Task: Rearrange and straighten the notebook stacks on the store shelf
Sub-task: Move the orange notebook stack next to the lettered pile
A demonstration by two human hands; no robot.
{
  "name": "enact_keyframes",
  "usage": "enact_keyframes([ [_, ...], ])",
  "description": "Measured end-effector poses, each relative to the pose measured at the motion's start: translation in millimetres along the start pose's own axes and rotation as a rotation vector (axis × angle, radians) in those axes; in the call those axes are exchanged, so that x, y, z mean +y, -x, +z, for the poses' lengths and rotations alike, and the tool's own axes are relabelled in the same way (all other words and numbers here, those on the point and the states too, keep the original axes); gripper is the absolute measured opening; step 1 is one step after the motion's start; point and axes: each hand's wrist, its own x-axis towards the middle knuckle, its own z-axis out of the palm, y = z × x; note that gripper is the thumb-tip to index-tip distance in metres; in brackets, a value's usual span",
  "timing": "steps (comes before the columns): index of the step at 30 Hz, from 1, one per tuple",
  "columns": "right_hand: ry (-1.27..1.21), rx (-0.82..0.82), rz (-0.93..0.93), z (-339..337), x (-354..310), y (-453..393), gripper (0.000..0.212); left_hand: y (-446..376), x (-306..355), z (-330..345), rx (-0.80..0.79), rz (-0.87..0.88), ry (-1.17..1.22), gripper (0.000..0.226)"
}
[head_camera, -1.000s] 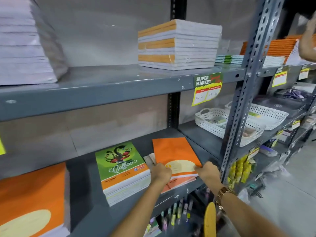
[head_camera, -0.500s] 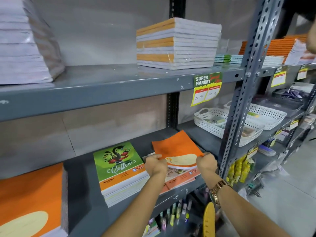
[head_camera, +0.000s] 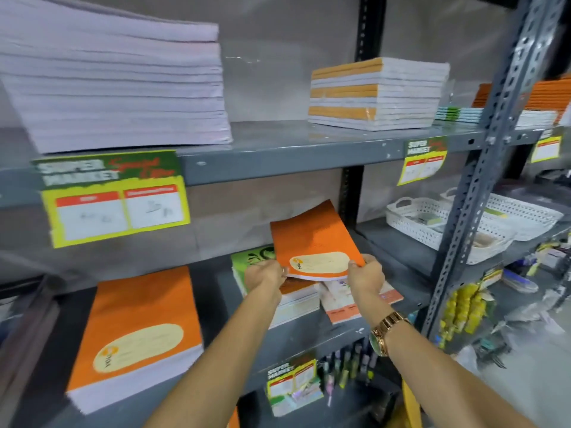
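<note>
Both hands held a small bunch of orange notebooks (head_camera: 312, 242) by the near corners, lifted clear of the middle shelf (head_camera: 398, 248) and tilted, far edge up. Left hand (head_camera: 265, 274) pinched the near-left corner, thumb on top, fingers curled under; right hand (head_camera: 366, 278) pinched the near-right corner the same way. A gold watch (head_camera: 386, 332) sat on the right wrist.

Probably the step was moving this bunch over to the matching orange stack (head_camera: 136, 335) at left on the same shelf. To do it well: keep both corners gripped evenly so the soft covers don't fan out, bring it level before setting down, land it square on the stack w/ edges flush, then tap the sides.

Under the hands lay a green-covered stack (head_camera: 247, 257) and, just right of it, some loose pale and salmon notebooks (head_camera: 346, 307), skewed vs. the shelf edge and overhanging the front a bit; those looked like they still needed squaring.

Covers were thin, matte, flexible card w/ a cream oval label; page edges white. Shelf was grey painted metal w/ a perforated upright (head_camera: 482, 180). White plastic lattice baskets (head_camera: 432, 223) stood to the right, well apart.
</note>
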Motion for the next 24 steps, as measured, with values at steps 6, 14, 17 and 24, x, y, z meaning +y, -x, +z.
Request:
enact_keyframes([
  [6,-0.072,-0.101,0.007,50,-12,66,0.018,-9,26,-85,0.103,0.056,-0.016,0.015],
  [14,-0.134,-0.308,-0.01,110,-27,152,0.016,-15,46,-195,0.283,0.117,-0.016,0.024],
  [17,-0.174,-0.396,0.037,130,-30,180,0.011,-17,50,-231,0.348,0.128,-0.008,0.018],
  [24,-0.071,-0.507,0.063,163,-23,212,0.014,-20,47,-284,0.382,0.149,-0.195,0.018],
])
